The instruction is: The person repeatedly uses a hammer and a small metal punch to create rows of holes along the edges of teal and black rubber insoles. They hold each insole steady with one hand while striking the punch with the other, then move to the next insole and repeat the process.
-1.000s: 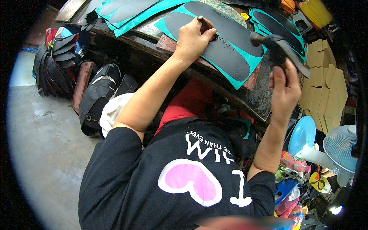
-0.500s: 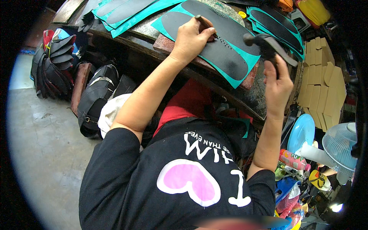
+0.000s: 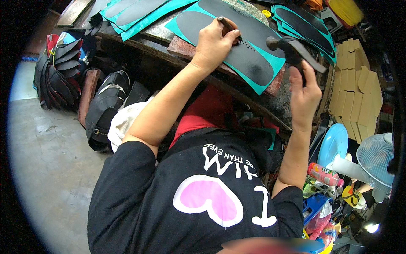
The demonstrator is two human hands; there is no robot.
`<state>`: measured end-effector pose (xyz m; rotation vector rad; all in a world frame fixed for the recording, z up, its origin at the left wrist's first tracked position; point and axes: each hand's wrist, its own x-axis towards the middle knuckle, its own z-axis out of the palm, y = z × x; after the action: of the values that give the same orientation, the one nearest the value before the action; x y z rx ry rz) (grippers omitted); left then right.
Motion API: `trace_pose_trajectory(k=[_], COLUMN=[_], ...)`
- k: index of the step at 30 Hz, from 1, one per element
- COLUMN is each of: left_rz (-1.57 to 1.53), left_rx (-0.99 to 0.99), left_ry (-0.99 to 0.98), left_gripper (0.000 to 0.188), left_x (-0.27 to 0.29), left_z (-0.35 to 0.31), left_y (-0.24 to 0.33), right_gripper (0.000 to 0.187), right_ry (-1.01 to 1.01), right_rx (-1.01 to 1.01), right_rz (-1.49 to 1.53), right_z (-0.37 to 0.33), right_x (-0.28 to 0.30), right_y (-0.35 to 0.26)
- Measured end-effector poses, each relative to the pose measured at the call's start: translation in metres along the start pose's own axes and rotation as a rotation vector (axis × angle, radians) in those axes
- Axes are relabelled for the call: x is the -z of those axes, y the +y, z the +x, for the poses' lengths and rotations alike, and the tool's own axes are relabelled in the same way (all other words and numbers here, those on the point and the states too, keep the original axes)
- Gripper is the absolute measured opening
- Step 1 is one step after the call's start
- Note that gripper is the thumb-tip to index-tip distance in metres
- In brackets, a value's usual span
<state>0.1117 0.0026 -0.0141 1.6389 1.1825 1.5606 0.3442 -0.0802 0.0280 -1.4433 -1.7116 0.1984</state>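
My left hand [image 3: 215, 44] is closed around a dark metal punch [image 3: 220, 19], its lower end down on a black insole-shaped piece [image 3: 259, 67]. Small holes run in a row across that piece, to the right of the punch. A green sheet [image 3: 259, 89] frames the black shapes and lies over a reddish stone slab [image 3: 277, 82]. To the right, my right hand [image 3: 305, 95] grips a hammer [image 3: 298, 51] by its handle, raised above the sheet's right end. The fingers partly hide the handle, and the hammer head stands apart from the punch.
More green sheets with black shapes lie at the back left [image 3: 139, 19] and back right [image 3: 304, 31]. Cardboard boxes [image 3: 355, 93] stack at the right, above a white fan [image 3: 374, 158] and a blue disc [image 3: 334, 146]. Bundled black pieces [image 3: 59, 72] stand at left.
My left hand and the punch have shifted slightly right along the row of holes. The hammer stays raised, a little higher and further left.
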Motion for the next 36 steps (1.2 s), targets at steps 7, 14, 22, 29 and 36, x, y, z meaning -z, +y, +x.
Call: trace_pose_trajectory(k=[7,14,22,29,36], left_rz=[0.264,0.252,0.102,0.158,0.572], left_rx=[-0.233,-0.183,0.026,-0.019,-0.518], left_ry=[-0.172,-0.047,-0.048,-0.122,-0.126], left_gripper=[0.014,0.015,0.011,0.014,0.015], left_x=[-0.002,-0.006,0.018,0.019,0.003], left_z=[-0.003,-0.004,0.003,0.005,-0.001], left_y=[0.005,0.008,-0.004,-0.003,0.005], right_gripper=[0.038,0.035,0.037,0.033,0.034], right_ry=[0.273,-0.021,-0.041,0.16,0.003], right_rx=[0.176,0.038,-0.068,0.017,0.269], right_rz=[0.403,-0.076,0.076,0.468,0.01], right_z=[-0.008,-0.011,-0.005,0.01,0.003], right_x=[0.029,0.0,0.0,0.03,-0.01], right_y=[-0.046,-0.006,0.003,-0.047,-0.026])
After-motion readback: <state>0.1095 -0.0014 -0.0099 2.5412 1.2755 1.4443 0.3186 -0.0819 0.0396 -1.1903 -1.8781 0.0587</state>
